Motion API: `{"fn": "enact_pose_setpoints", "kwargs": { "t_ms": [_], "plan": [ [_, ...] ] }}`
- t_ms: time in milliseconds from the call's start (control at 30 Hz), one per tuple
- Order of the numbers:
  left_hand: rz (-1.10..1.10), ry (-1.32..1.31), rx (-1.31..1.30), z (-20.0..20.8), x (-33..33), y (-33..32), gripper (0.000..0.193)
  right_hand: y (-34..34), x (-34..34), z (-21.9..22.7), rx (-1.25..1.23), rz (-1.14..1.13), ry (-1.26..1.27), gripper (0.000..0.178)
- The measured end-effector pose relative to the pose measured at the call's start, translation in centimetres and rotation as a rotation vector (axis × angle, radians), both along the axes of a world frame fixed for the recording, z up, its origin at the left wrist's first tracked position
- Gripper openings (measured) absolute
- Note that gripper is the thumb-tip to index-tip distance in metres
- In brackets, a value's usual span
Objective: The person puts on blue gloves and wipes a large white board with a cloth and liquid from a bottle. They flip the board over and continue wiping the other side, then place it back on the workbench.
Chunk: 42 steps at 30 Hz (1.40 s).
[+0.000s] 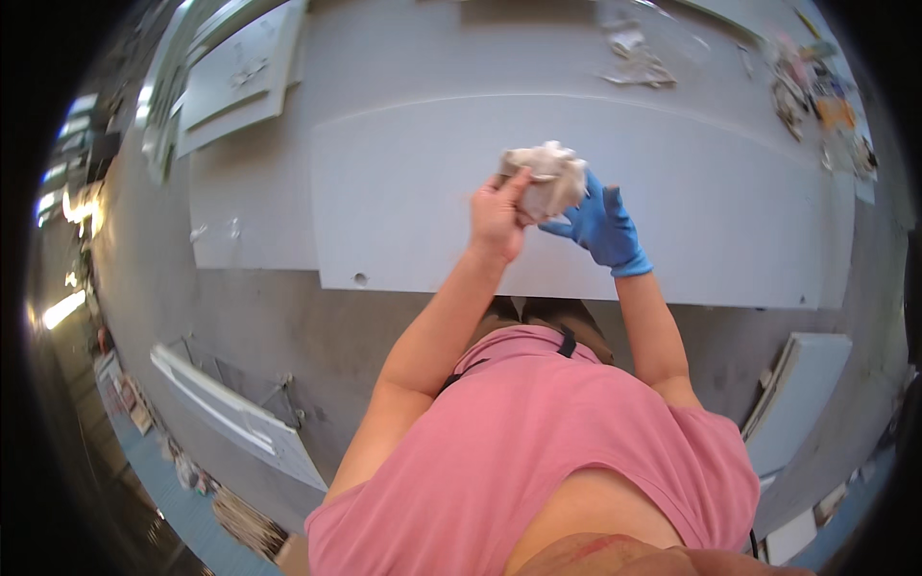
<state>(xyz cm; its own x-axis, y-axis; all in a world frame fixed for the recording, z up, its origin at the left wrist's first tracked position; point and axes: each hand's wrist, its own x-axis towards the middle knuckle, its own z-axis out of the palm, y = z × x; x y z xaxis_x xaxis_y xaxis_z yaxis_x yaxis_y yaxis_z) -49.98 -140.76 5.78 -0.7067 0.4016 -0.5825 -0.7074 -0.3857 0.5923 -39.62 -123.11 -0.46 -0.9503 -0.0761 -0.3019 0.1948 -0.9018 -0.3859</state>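
Note:
A crumpled, off-white rag (552, 182) is bunched up in my bare left hand (497, 216), whose fingers and thumb close round its left side. My right hand (605, 228) wears a blue glove; its fingers are spread, with the fingertips at the rag's right edge. Whether they touch the cloth I cannot tell. Both hands are held above a long white panel (413, 192) that lies flat in front of me. A small round hole (361, 279) shows near the panel's front left corner.
Stacked white panels (230, 91) stand at the far left. Crumpled clear plastic (634, 58) lies at the back, with a jumble of small items (831, 110) at the far right. Further panels lean low at my left (240, 413) and right (797, 398).

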Motion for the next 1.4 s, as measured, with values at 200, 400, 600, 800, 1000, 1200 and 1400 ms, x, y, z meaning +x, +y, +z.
{"fn": "enact_pose_setpoints", "kwargs": {
  "t_ms": [200, 400, 600, 800, 1000, 1200, 1400],
  "plan": [
    [0.001, -0.027, -0.010, -3.6, 2.5, -1.8, 0.029, -5.7, -1.9, 0.4, 0.100, 0.023, -0.127, 0.054],
    [0.019, 0.102, -0.286, -3.7, 2.9, -6.2, 0.025, -6.6, -2.3, 0.4, 0.291, 0.054, -0.196, 0.039],
    [0.372, 0.299, -0.707, -10.5, -3.0, -21.4, 0.038, -6.5, -1.5, -4.7, 0.476, -0.040, -0.306, 0.048],
    [0.655, 0.497, -1.437, -16.0, -16.8, -45.9, 0.089, -12.9, -3.1, -4.1, 0.471, -0.188, -0.404, 0.049],
    [0.811, 0.570, -1.660, -17.4, -30.4, -62.8, 0.131, -23.6, -7.9, -4.4, 0.432, -0.206, -0.487, 0.049],
    [0.934, 0.632, -1.567, -18.9, -36.7, -69.5, 0.120, -28.5, -12.8, -3.0, 0.400, -0.178, -0.447, 0.050],
    [0.785, 0.591, -1.446, -15.9, -36.4, -65.4, 0.099, -30.6, -14.0, 0.2, 0.372, -0.206, -0.462, 0.051]
  ]
}}
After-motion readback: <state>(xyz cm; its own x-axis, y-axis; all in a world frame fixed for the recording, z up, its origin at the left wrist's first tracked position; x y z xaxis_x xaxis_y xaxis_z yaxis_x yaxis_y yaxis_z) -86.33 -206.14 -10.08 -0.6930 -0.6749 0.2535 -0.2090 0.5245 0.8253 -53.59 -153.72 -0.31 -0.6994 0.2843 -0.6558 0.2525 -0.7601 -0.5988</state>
